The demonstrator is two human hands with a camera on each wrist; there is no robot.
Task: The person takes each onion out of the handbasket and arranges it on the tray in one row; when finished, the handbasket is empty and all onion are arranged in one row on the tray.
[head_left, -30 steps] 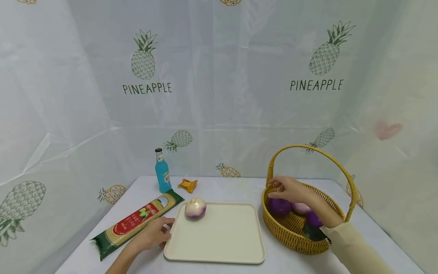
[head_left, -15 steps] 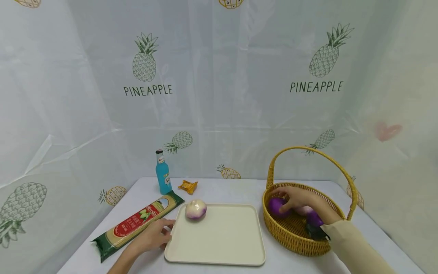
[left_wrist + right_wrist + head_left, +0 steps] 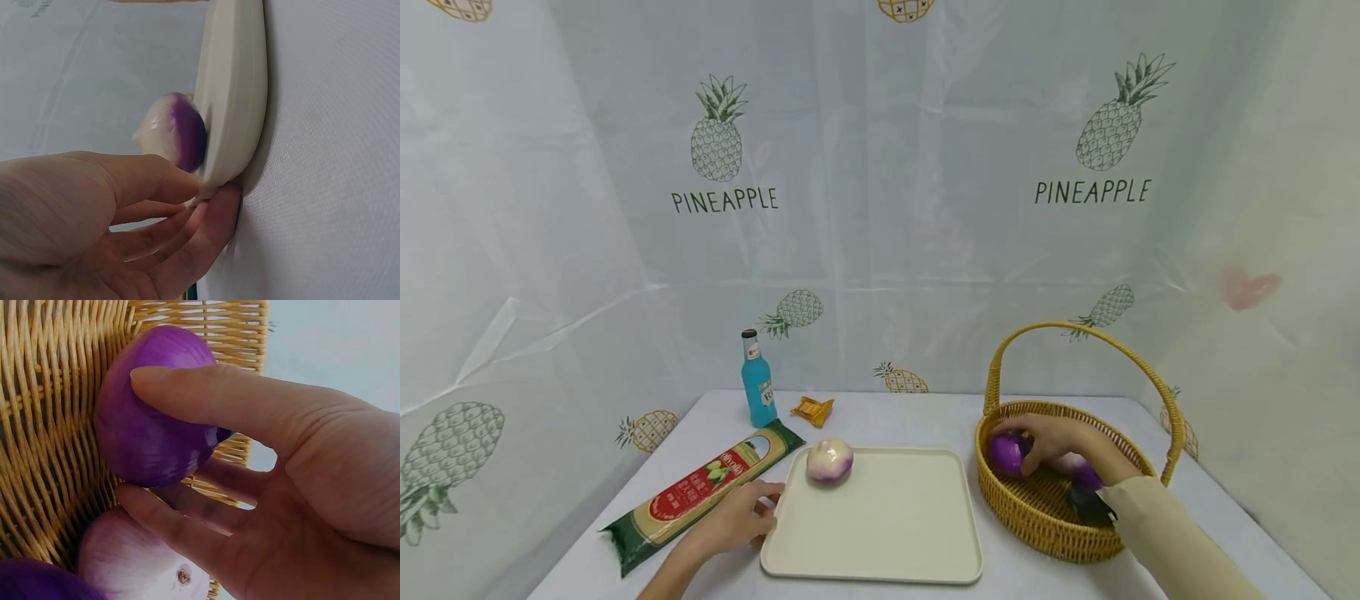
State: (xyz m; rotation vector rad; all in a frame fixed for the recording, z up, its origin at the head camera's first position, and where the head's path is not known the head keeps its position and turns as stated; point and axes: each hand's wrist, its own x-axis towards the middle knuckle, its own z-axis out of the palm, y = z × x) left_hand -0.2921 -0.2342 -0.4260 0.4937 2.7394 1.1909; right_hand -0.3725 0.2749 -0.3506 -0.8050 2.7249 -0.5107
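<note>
My left hand [image 3: 737, 518] pinches the left rim of a cream tray [image 3: 895, 517], thumb above and fingers beneath, as the left wrist view shows. A white and purple onion [image 3: 830, 461] sits at the tray's back left corner. On the right, my right hand [image 3: 1051, 442] reaches into a yellow wicker basket [image 3: 1037, 529] and grips a purple onion [image 3: 159, 419]. Its thumb lies across one side of the onion, with fingers on the other. Close below those fingers, in the right wrist view, is a pale pink onion [image 3: 140, 556]; part of another purple onion [image 3: 44, 581] shows beside it.
A dark green object [image 3: 1090, 504] lies low in the basket, whose tall handle [image 3: 1086, 329] arches over it. Left of the tray lies a long pasta packet [image 3: 700, 496]. Behind stand a blue bottle [image 3: 758, 383] and a small orange wrapped snack [image 3: 812, 410].
My right hand has lowered into the basket and closed its thumb and fingers around the purple onion, which has tilted slightly. The left hand stays at the tray rim.
</note>
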